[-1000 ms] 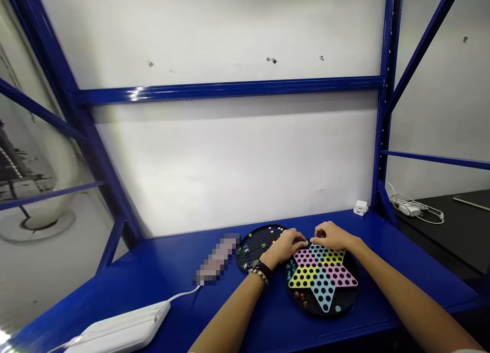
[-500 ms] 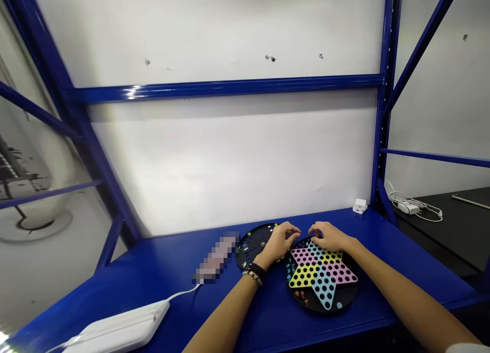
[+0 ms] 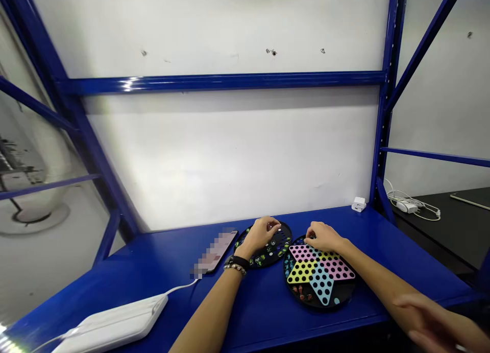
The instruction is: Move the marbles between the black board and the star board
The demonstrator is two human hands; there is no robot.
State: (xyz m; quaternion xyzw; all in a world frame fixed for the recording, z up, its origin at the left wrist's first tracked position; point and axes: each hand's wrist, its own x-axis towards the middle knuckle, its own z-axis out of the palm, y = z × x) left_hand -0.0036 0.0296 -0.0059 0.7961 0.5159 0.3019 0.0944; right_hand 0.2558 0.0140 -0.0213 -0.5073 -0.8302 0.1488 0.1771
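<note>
My left hand (image 3: 260, 234) is over a round black tray (image 3: 284, 230) that holds glassy green and white marbles (image 3: 271, 248). Its fingers are curled together in a pinch, and whatever they hold is too small to make out. At the upper edge of a round Chinese checkers board (image 3: 340, 298) is my right hand (image 3: 323, 236), fingertips bent down and closed near the rim. What lies between them is hidden. The board has a pink, yellow and blue star (image 3: 322, 284) with dark holes. Blue pieces (image 3: 288, 266) and reddish-orange pieces (image 3: 301, 292) lie in its side pockets.
A phone (image 3: 219, 253) on a cable lies left of the tray, with a white power bank (image 3: 118, 325) nearer me. A white charger (image 3: 359, 204) stands by the rack post. At the lower right, another person's blurred hand (image 3: 440, 317) is beside my right forearm.
My left hand has moved left, away from the star board and over the marble tray. The right hand stays near the board's upper edge. Another person's hand has appeared at lower right.
</note>
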